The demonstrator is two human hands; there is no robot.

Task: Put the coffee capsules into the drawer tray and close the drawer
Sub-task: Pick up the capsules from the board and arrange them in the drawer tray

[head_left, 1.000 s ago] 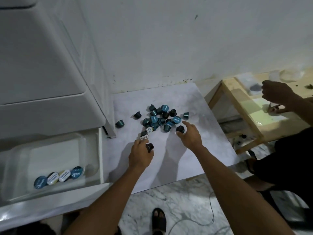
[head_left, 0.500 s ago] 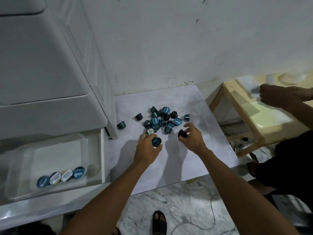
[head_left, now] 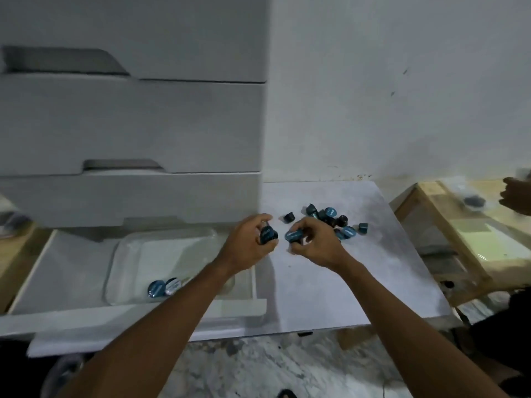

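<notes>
Two capsules (head_left: 163,288) lie at the near edge of the clear tray (head_left: 126,254) in the open drawer (head_left: 71,282), blue foil lids tilted up toward the camera; the left hand (head_left: 248,242) has its grip closed round a dark capsule (head_left: 268,234), blue lid facing right; the right hand (head_left: 311,244) pinches a second one (head_left: 293,235), lid facing left; the loose pile (head_left: 334,219) sits on the pale counter (head_left: 344,282) beyond, small dark cups with blue tops pointing every way.

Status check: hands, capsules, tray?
Left hand and right hand each grip a capsule. Loose capsules remain on table. Tray in open drawer, unobstructed.
</notes>
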